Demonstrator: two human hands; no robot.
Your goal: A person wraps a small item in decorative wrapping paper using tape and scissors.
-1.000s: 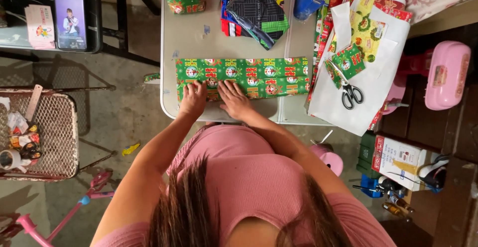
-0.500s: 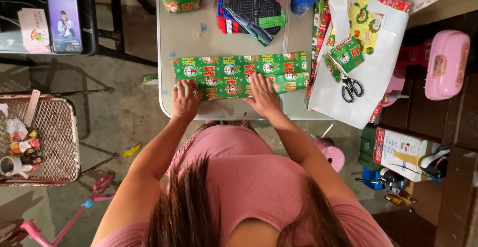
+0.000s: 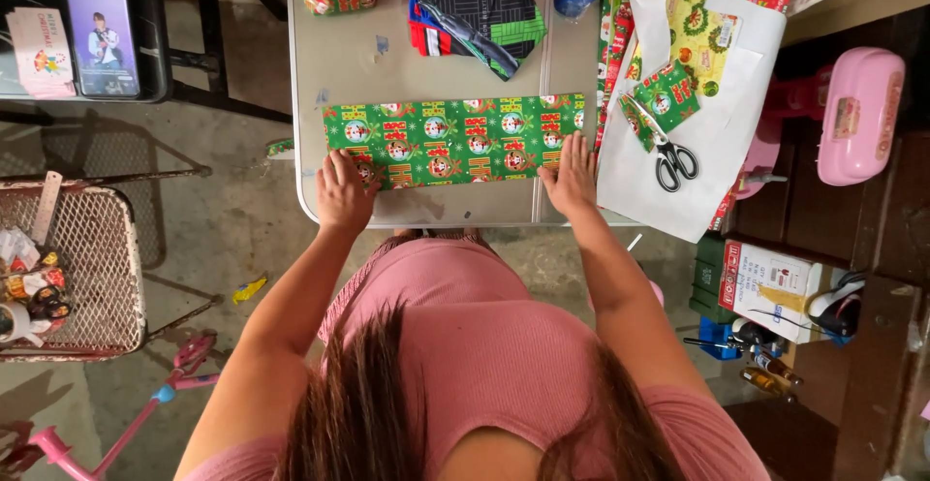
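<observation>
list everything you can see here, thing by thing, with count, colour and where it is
wrapped strip: 1, green and red festive paper, flat across the table
table: 1, grey, centre
scissors: 1, black handles, on white paper sheet, right
folded cloth: 1 pile, dark, table's far edge
wire basket: 1, pale, left floor
phone: 1, lit screen, upper left
pink toy: 1, right
left hand: flat on strip's left end
right hand: flat on strip's right end
</observation>
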